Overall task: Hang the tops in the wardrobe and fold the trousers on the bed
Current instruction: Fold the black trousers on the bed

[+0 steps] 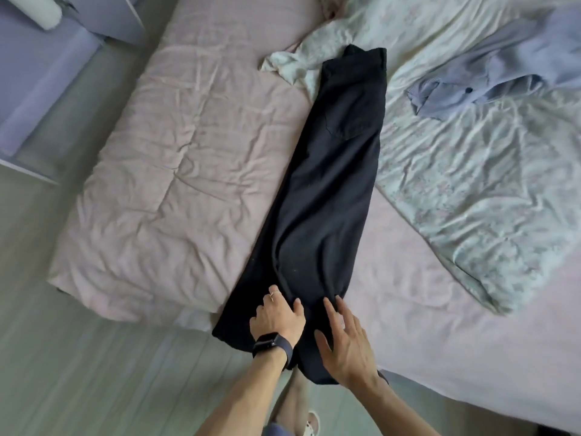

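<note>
At the near edge of the wide, pink-sheeted bed (157,152), the fingers (273,294) of the left hand (278,317) curl into the cloth of the long black cotton trousers (330,184), grasping a ridge of fabric near the hems. The right hand (349,347) lies beside it, its fingers straight and spread on the same leg ends, holding nothing. The trousers lie lengthwise on the bed, leg laid on leg, back pocket uppermost, waistband at the far end, hems overhanging the edge. A crumpled light blue shirt (490,77) rests well apart on the white floral quilt (471,184).

Step in hand, as judged: folding the trousers, already halved lengthwise. The next move probably calls for carrying the hems up toward the waistband with the edges kept aligned. No brand, label or writing is legible, and the dark wristwatch (270,341) shows nothing readable.
</note>
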The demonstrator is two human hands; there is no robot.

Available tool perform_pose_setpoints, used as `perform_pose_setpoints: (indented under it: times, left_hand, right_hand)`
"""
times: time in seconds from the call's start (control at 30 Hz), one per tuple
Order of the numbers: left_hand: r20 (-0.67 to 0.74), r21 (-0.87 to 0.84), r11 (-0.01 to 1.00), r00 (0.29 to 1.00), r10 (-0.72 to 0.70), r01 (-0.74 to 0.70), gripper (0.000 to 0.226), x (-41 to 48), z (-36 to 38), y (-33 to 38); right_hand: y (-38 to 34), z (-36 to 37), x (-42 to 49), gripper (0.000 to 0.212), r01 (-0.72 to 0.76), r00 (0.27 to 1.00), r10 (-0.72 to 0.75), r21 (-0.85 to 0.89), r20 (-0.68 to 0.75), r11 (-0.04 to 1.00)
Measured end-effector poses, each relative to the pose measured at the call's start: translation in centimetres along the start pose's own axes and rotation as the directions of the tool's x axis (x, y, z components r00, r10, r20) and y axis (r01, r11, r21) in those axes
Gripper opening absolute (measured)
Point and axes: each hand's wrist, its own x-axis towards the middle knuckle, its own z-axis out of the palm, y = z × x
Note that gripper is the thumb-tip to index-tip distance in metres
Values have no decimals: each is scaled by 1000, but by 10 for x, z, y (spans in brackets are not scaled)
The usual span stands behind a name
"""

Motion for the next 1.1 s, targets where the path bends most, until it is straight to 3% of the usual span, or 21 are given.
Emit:
perform_pose_setpoints:
  times: [0.1,0.27,0.4,0.53,0.8,0.9,1.0,1.1]
  left_hand:
    - [-11,-87,996,1000,-12,11,59,-13,14,0]
    - [-19,-147,989,999,29,-32,48,-36,38,-11]
    - [106,-112,985,984,140,-128,55,-63,52,-33]
    - [141,-84,972,963,232,-222,36,-81,57,-70]
    - [113,-333,924,965,237,-188,11,-74,60,-129]
    - [219,-292,926,926,308,-239,12,-70,68,-159]
    - [362,-185,939,868,340,-290,12,-66,80,-195]
    - [356,-239,934,872,338,-265,11,-60,81,-226]
  right_hand:
    - [19,14,-25,73,-60,996,62,-26,59,998]
    - [27,38,-58,18,-145,989,142,65,47,987]
    - [4,66,-103,26,-121,992,123,150,-10,981]
    - [-25,87,-144,38,-156,984,173,237,-53,959]
    - [-53,154,-181,23,-251,952,282,225,-120,941]
    - [-78,183,-190,25,-202,947,261,284,-189,937]
    - [-114,215,-195,24,-222,896,356,428,-265,876]
    - [-136,238,-193,15,-274,844,492,620,-211,735]
